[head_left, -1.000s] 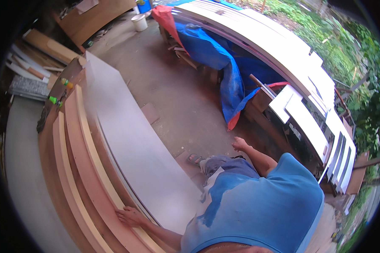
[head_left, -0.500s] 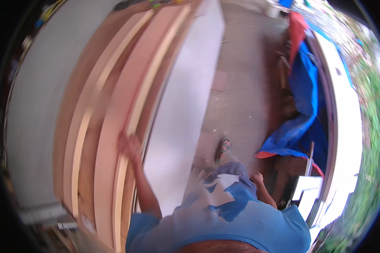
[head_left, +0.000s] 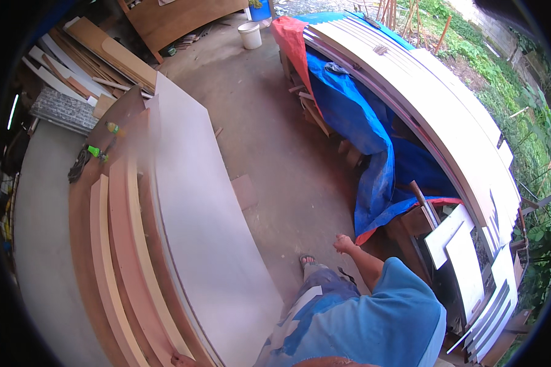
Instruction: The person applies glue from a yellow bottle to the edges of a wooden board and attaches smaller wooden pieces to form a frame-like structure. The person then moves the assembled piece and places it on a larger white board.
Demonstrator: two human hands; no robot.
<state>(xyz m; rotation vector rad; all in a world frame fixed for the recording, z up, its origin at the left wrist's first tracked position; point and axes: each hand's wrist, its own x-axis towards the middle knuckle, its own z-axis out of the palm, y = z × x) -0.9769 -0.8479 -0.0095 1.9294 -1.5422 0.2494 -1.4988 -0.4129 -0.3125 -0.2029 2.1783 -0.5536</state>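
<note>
Long wooden frames with pinkish panels and pale edge strips lie lengthwise on a brown board (head_left: 82, 244) at my left. My left hand (head_left: 180, 359), cut off by the lower edge, has its fingers closed over the edge of the nearer wooden frame (head_left: 138, 269). A second, similar frame (head_left: 107, 269) lies beside it, farther left. My right hand (head_left: 344, 243) hangs in front of my body with its fingers loosely curled and nothing seen in it. Close to that hand hangs the lower corner of a blue tarp (head_left: 379, 177) with a red-orange border.
A large white panel (head_left: 202, 226) lies beside the frames. White sheets (head_left: 404, 79) are stacked over the tarp at right, with smaller white pieces (head_left: 462, 251) nearer me. A white bucket (head_left: 250, 35) stands on the concrete floor (head_left: 251, 122). A green-and-black corded tool (head_left: 95, 153) lies beyond the frames.
The view has swung, showing more of the far left. My left hand now appears at the lower edge, still on the wooden frame. My right hand has come forward from beside my hip.
</note>
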